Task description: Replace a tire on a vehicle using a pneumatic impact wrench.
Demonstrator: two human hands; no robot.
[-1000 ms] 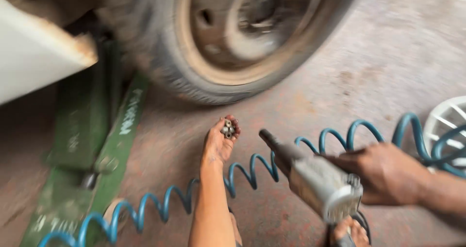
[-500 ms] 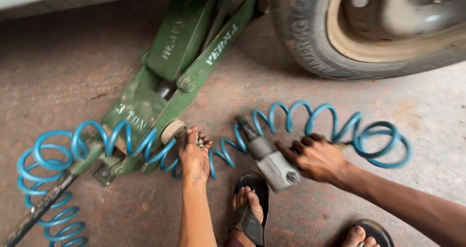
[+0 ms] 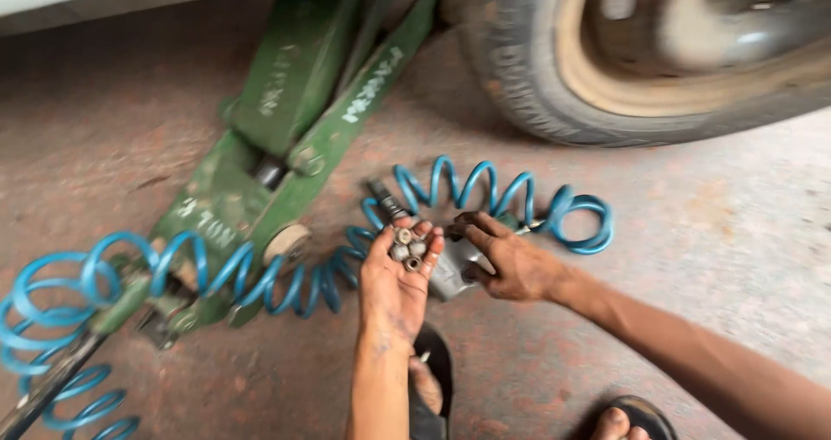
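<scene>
My left hand (image 3: 396, 286) is turned palm up and cups several small metal wheel nuts (image 3: 405, 250) near its fingertips. Just to its right, my right hand (image 3: 509, 263) rests over the grey body of an air impact wrench (image 3: 450, 271) that lies on the concrete floor, its dark nose (image 3: 387, 200) pointing up and left. A coiled blue air hose (image 3: 485, 193) runs from the wrench across the floor.
A green floor jack (image 3: 286, 154) reaches from lower left up under the car. A car wheel (image 3: 640, 59) with a worn tyre fills the upper right. More hose coils (image 3: 61, 310) lie at the left. My sandalled feet (image 3: 428, 388) are at the bottom.
The wrench has come down to the floor and my right hand now lies on top of it. My left hand has turned palm up, showing the nuts. The view shifted slightly.
</scene>
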